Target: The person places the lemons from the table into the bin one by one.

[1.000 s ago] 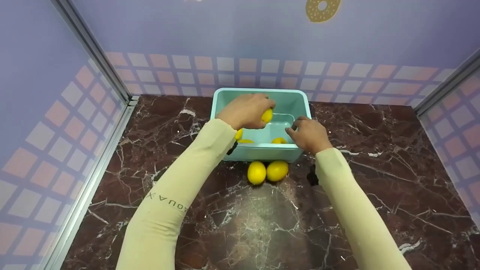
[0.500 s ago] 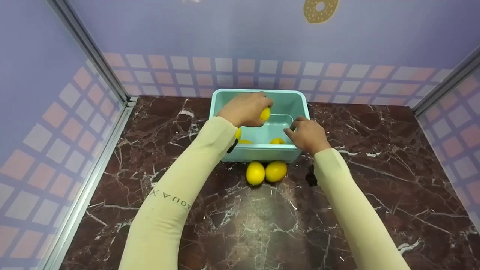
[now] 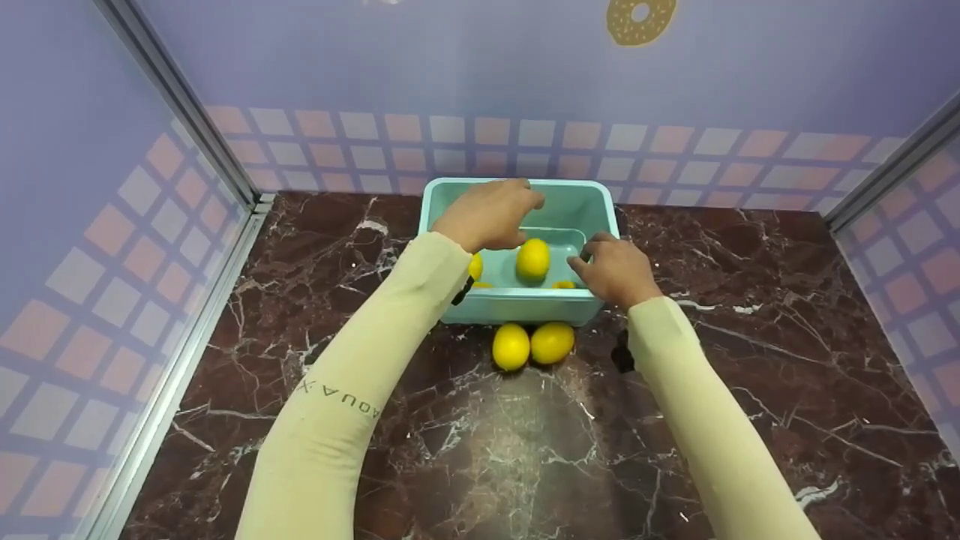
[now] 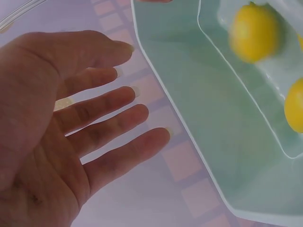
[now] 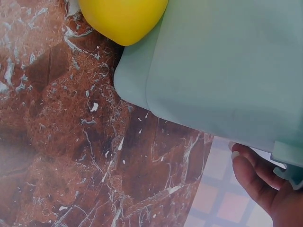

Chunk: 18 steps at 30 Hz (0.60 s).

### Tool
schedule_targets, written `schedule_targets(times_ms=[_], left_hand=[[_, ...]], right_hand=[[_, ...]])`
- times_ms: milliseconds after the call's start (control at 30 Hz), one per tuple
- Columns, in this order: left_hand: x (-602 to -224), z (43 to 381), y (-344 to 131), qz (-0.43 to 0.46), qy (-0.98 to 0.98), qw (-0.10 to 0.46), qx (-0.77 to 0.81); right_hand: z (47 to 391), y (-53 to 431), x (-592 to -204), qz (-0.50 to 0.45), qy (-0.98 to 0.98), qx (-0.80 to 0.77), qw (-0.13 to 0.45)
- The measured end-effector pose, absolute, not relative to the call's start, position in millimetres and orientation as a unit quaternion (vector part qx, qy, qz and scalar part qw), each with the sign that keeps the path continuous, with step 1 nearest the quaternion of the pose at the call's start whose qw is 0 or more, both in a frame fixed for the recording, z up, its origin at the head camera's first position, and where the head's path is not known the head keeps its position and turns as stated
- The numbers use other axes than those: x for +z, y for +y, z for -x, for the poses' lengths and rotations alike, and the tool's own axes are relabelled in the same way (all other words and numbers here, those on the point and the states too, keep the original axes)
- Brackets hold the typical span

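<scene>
My left hand (image 3: 491, 214) hovers over the left part of a light teal plastic bin (image 3: 525, 306), holding nothing. In the left wrist view its fingers (image 4: 128, 151) are spread and relaxed beside the bin's rim. Below and right of it, a yellow lemon (image 3: 533, 261) is inside the bin; it looks blurred in the left wrist view. My right hand (image 3: 621, 271) grips the bin's rim at the front right corner, its fingers (image 5: 251, 177) against the outer wall and its thumb over the inside. Other lemons (image 3: 475, 267) in the bin are partly hidden by the front wall and left arm.
Two lemons, a left one (image 3: 511, 347) and a right one (image 3: 553, 343), lie side by side on the dark red marble table (image 3: 525, 450) against the bin's front. Behind the bin rises a purple wall (image 3: 360, 75) with pink and white squares. Metal-framed panels close both sides.
My left hand has let go of the lemon it held, its fingers opening. That lemon has dropped into the middle of the bin. The right hand stays at the rim.
</scene>
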State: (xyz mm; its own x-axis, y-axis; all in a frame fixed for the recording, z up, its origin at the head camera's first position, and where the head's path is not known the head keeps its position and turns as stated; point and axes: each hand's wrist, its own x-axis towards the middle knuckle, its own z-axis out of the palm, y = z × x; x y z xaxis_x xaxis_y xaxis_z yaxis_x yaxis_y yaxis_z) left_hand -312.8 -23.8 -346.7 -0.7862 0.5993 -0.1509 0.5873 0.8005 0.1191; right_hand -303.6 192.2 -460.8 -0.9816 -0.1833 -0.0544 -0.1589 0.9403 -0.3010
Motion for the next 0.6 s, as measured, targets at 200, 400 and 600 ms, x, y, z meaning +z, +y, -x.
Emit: schedule_targets(times_ms=[200, 400, 600], left_hand=[[-346.2, 310.4, -26.7, -0.312, 0.945, 0.090, 0.031], [-344.5, 307.5, -26.6, -0.318, 0.944, 0.086, 0.023], [-343.6, 305.5, -27.4, -0.323, 0.942, 0.085, 0.020]], right_hand=[[304.7, 192.1, -460.1, 0.094, 0.985, -0.142, 0.042], [304.4, 191.1, -459.1, 0.086, 0.985, -0.144, 0.048], [304.6, 190.5, -459.5, 0.085, 0.985, -0.144, 0.045]])
